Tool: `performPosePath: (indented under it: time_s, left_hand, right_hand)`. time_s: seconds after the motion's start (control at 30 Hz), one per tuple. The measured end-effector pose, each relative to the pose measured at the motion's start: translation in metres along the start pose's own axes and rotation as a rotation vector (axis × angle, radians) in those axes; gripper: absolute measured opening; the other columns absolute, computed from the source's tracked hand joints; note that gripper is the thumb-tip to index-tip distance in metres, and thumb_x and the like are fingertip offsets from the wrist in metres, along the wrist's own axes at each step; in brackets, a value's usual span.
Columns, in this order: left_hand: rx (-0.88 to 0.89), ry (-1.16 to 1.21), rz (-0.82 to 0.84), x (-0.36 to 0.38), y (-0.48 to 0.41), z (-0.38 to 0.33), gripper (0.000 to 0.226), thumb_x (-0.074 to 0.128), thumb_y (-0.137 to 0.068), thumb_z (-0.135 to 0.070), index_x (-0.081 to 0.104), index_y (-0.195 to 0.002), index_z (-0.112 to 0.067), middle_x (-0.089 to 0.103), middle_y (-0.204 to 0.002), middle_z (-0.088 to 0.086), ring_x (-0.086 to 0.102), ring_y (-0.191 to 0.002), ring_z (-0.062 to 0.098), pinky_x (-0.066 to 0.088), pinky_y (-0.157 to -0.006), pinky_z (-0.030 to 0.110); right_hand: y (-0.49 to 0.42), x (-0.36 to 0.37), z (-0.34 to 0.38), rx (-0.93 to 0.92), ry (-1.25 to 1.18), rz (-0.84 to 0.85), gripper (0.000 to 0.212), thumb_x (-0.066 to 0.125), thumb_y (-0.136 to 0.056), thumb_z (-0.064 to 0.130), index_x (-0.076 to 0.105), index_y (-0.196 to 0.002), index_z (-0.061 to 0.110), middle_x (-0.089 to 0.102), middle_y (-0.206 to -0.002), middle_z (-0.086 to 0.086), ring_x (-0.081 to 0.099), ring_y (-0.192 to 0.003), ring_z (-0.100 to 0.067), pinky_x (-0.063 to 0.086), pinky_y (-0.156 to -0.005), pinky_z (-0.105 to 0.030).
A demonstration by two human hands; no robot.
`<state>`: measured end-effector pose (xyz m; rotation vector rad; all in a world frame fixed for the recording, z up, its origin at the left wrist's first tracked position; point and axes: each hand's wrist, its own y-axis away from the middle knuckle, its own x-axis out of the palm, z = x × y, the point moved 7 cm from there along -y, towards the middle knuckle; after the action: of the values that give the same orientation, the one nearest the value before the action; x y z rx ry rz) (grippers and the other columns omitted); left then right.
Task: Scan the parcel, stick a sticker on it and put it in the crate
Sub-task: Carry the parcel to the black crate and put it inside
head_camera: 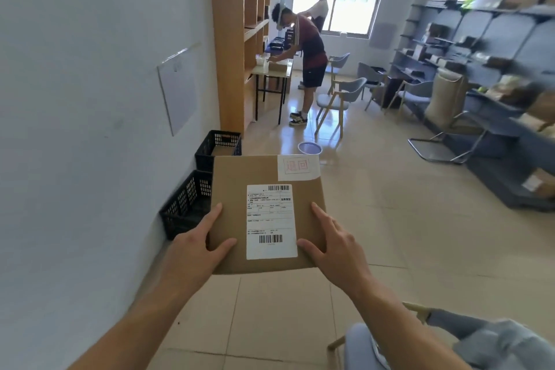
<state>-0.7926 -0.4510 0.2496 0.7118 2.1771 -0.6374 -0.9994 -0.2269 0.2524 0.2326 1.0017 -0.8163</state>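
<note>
Parcel: a flat cardboard parcel [267,213] held level in the air over the tiled floor, just right of two black crates [192,198] along the wall.
Grip: left hand [198,246] and right hand [336,246] clamp its near corners, thumbs on top.
Handling: looks light and stiff; the smooth card could slip, so the side edges seem the best hold.
Stickers: shipping label [270,221] central, red-stamped sticker [297,167] at the far right corner.
Hidden: underside, fingers beneath, crate interiors; the label's small print is illegible.

Pale tiled floor [390,219]: two black crates [187,204] stand on it against the wall, just beyond the hands [192,252]; a purple basket [309,148] sits farther ahead.
</note>
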Motion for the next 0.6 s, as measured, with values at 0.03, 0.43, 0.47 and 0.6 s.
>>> performPosePath:
  time_s: [0.03, 0.43, 0.47, 0.6]
  left_hand:
    - [0.001, 0.014, 0.013, 0.003, -0.013, 0.001, 0.081, 0.07, -0.086, -0.059, 0.027, -0.154, -0.054, 0.064, -0.079, -0.009, 0.06, -0.071, 0.005, 0.051, -0.061, 0.026]
    - [0.135, 0.043, 0.04, 0.033, -0.175, -0.018, 0.081, 0.072, -0.083, -0.06, 0.032, -0.153, -0.052, 0.06, -0.074, -0.01, 0.064, -0.073, 0.017, 0.059, -0.075, 0.041]
    - [0.135, 0.039, 0.037, 0.036, -0.183, -0.017, 0.081, 0.071, -0.083, -0.06, 0.032, -0.154, -0.052, 0.061, -0.075, -0.009, 0.063, -0.072, 0.017, 0.059, -0.075, 0.04]
    - [0.122, 0.027, 0.035, 0.045, -0.211, -0.014, 0.081, 0.07, -0.085, -0.061, 0.03, -0.155, -0.05, 0.06, -0.076, -0.008, 0.062, -0.072, 0.016, 0.059, -0.075, 0.038]
  right_hand:
    - [-0.011, -0.001, -0.002, 0.009, 0.003, -0.006, 0.085, 0.062, -0.092, 0.064, 0.02, -0.162, 0.043, 0.05, -0.156, 0.007, 0.061, -0.124, -0.021, 0.055, -0.091, -0.041]
    - [-0.14, -0.01, -0.025, 0.09, 0.009, -0.095, 0.086, 0.068, -0.09, 0.06, 0.025, -0.162, 0.04, 0.051, -0.155, 0.006, 0.059, -0.127, -0.019, 0.053, -0.098, -0.04]
    - [-0.148, -0.009, -0.026, 0.088, 0.01, -0.092, 0.086, 0.068, -0.09, 0.06, 0.024, -0.162, 0.04, 0.051, -0.155, 0.006, 0.059, -0.127, -0.02, 0.053, -0.099, -0.04]
    - [-0.183, -0.001, -0.032, 0.073, 0.005, -0.083, 0.086, 0.067, -0.091, 0.06, 0.023, -0.162, 0.041, 0.051, -0.155, 0.006, 0.059, -0.127, -0.019, 0.053, -0.098, -0.041]
